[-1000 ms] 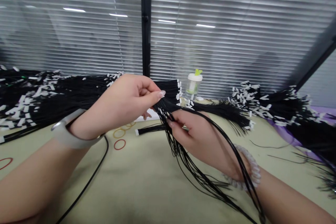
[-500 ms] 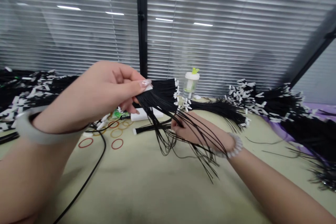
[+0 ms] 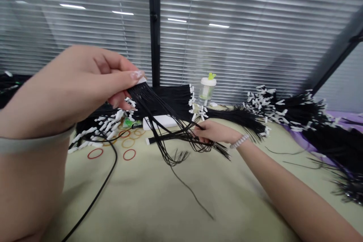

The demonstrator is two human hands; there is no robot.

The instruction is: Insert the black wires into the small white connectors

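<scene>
Raised at the left, my left hand [image 3: 90, 81] pinches the white connector [image 3: 142, 80] of a black wire harness [image 3: 145, 96] between thumb and fingers. Its many thin wires fan down to the right. My right hand [image 3: 217, 131] is closed around part of those wires, low over the table, with their ends sticking out past the fingers. Some strands hang loose in a loop between the hands, and one long wire trails toward me. Under them a second black harness lies on the table, its white connector [image 3: 148, 141] pointing left.
Red rubber bands [image 3: 129, 154] and yellow ones lie at left beside a white box-shaped device [image 3: 160, 122]. A black cable [image 3: 106, 176] runs toward me. Behind stand a lidded clear cup [image 3: 207, 90] and harness bundles with white connectors. More harnesses [image 3: 334, 147] pile up on purple material at right.
My left hand has moved left and up with the connector, drawing the wires out. The right hand has shifted slightly right, and the wire ends are gathered closer in it.
</scene>
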